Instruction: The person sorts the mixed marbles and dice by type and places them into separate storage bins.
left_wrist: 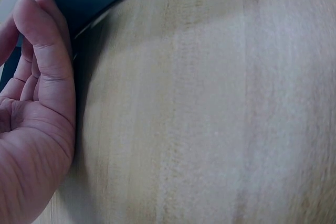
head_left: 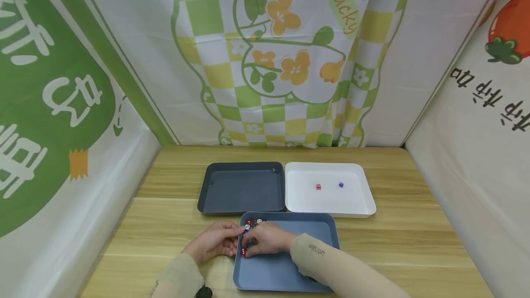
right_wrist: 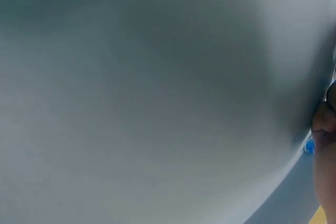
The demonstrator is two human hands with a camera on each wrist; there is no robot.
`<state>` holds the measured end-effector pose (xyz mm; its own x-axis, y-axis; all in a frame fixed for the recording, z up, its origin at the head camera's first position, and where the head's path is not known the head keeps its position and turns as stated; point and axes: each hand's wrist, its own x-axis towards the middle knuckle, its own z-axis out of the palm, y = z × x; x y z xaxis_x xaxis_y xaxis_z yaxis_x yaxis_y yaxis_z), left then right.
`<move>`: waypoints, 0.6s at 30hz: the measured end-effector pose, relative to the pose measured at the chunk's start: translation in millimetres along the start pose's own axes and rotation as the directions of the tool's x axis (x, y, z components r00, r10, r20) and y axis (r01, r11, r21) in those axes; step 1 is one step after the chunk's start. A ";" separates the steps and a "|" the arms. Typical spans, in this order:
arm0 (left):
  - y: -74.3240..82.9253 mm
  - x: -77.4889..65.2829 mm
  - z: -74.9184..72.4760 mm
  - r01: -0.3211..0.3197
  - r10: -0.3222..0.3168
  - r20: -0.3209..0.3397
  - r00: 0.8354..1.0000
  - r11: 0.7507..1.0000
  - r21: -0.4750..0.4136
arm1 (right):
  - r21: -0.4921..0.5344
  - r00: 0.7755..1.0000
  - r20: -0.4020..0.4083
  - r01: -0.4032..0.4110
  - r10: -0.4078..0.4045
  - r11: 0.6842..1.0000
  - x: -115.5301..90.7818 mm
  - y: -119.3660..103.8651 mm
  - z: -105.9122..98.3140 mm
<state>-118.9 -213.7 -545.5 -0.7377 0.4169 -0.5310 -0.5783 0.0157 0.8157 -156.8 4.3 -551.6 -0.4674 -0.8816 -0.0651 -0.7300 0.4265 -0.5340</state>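
Note:
A blue-grey tray (head_left: 285, 272) lies at the front of the table. My left hand (head_left: 216, 239) grips its left rim, thumb near the edge and bent fingers against the outer wall; in the left wrist view its fingers (left_wrist: 50, 51) touch the tray's side. My right hand (head_left: 267, 237) reaches into the tray's left part, with bent thumb and fingertips at a red die (head_left: 243, 252) that they seem to pinch. Several dice cluster above it along the left wall, among them a white die (head_left: 259, 220) and a red die (head_left: 249, 221); the right hand partly hides them.
Behind stands a dark grey tray (head_left: 240, 192) with small dark dice in its corner and at its left side. Right beside it, a white tray (head_left: 331, 203) holds a red die (head_left: 318, 187) and a blue die (head_left: 341, 185). A black object (head_left: 204, 292) is by the left sleeve.

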 end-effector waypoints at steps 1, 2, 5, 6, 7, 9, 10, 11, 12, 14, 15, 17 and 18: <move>-0.2 -0.1 -0.1 -0.001 0.001 -0.001 1.000 1.000 0.002 | -0.002 1.000 -0.003 0.000 0.000 1.000 -0.1 -0.1 0.0; -0.2 -0.4 0.0 -0.002 0.002 -0.002 1.000 1.000 0.002 | -0.002 1.000 -0.006 0.002 -0.002 1.000 -0.3 -0.1 0.0; -0.8 -0.2 -0.4 -0.002 0.002 -0.003 1.000 1.000 0.001 | 0.008 1.000 -0.010 0.008 -0.008 1.000 -1.2 -0.2 -0.5; -1.0 -0.1 -0.4 -0.003 0.003 -0.002 1.000 1.000 0.000 | 0.017 1.000 -0.011 0.011 -0.011 1.000 -1.4 0.1 -1.0; -1.1 0.1 -0.6 -0.002 0.002 -0.001 1.000 1.000 -0.001 | 0.025 1.000 -0.011 0.014 -0.013 1.000 -1.7 0.5 -1.5; -1.3 0.7 -0.9 0.002 -0.002 -0.003 1.000 1.000 -0.004 | 0.042 1.000 -0.010 0.019 -0.018 0.999 -2.4 1.2 -3.0; -1.4 1.0 -1.0 0.002 -0.002 -0.004 1.000 1.000 -0.003 | 0.049 1.000 -0.009 0.021 -0.020 0.999 -2.7 1.7 -3.9; -1.7 1.5 -1.1 0.002 -0.002 -0.006 1.000 1.000 -0.003 | 0.061 1.000 -0.010 0.022 -0.021 0.998 -3.1 2.5 -4.8; -1.9 2.0 -1.3 0.004 -0.004 -0.009 1.000 1.000 -0.005 | 0.070 1.000 -0.010 0.021 -0.020 0.997 -3.7 3.2 -5.9; -2.4 3.0 -1.3 0.004 -0.004 -0.014 1.000 1.000 -0.002 | 0.081 1.000 -0.009 0.015 -0.014 0.997 -4.9 5.2 -7.4; -2.8 3.6 -1.4 0.003 -0.003 -0.017 1.000 1.000 -0.002 | 0.083 1.000 -0.010 0.012 -0.011 0.996 -5.6 6.3 -8.0; -3.5 4.4 -1.6 0.003 -0.003 -0.020 1.000 1.000 0.001 | 0.081 1.000 -0.013 0.004 -0.003 0.997 -7.3 8.1 -9.9; -3.6 4.5 -1.5 0.003 -0.003 -0.023 1.000 1.000 0.003 | 0.077 1.000 -0.012 -0.004 0.005 0.997 -8.3 8.9 -11.0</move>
<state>-120.6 -213.2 -551.2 -0.7436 0.3961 -0.5386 -0.5796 0.0197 0.8147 -164.9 17.7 -546.6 -0.4766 -0.8772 -0.0578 -0.6879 0.4130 -0.5969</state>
